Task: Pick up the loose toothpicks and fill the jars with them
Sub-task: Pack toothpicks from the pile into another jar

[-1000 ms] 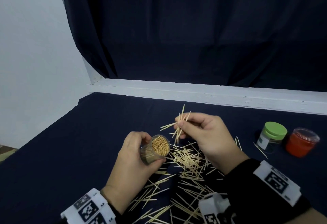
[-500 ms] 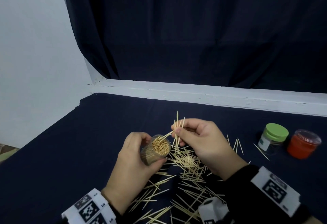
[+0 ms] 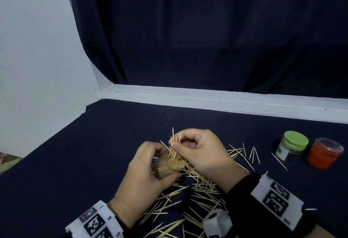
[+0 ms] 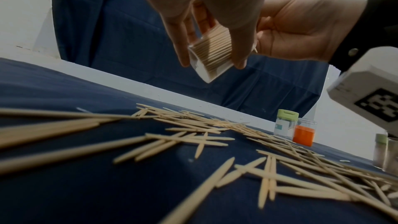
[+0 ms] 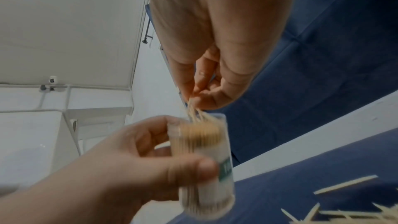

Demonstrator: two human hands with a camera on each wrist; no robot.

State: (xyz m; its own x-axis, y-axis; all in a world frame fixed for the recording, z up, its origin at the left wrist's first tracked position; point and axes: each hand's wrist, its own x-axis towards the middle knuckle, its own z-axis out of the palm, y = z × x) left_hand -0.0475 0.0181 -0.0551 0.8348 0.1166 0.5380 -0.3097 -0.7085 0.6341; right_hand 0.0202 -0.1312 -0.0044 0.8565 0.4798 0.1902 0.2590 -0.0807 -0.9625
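Observation:
My left hand point(image 3: 145, 170) grips a clear jar point(image 3: 167, 165) packed with toothpicks, lifted off the table and tilted toward the right hand. In the left wrist view the jar point(image 4: 212, 52) shows between the fingers point(image 4: 181, 40); in the right wrist view the jar point(image 5: 204, 163) is blurred. My right hand point(image 3: 199, 153) pinches a small bunch of toothpicks point(image 3: 174, 141) whose lower ends sit in the jar's mouth, upper ends fanning up. Loose toothpicks point(image 3: 197, 187) lie scattered on the dark cloth below both hands, and the same scattered toothpicks point(image 4: 215, 134) fill the left wrist view.
A green-lidded clear jar point(image 3: 291, 148) and an orange-red jar point(image 3: 323, 153) with a clear top stand at the right on the dark table point(image 3: 75, 162). A white ledge point(image 3: 226, 100) and dark curtain bound the back. More jars point(image 4: 385, 154) show at the right edge.
My right hand has carried its bunch of toothpicks left and down, from above the pile to the jar's mouth. The left hand has tilted the jar slightly toward it.

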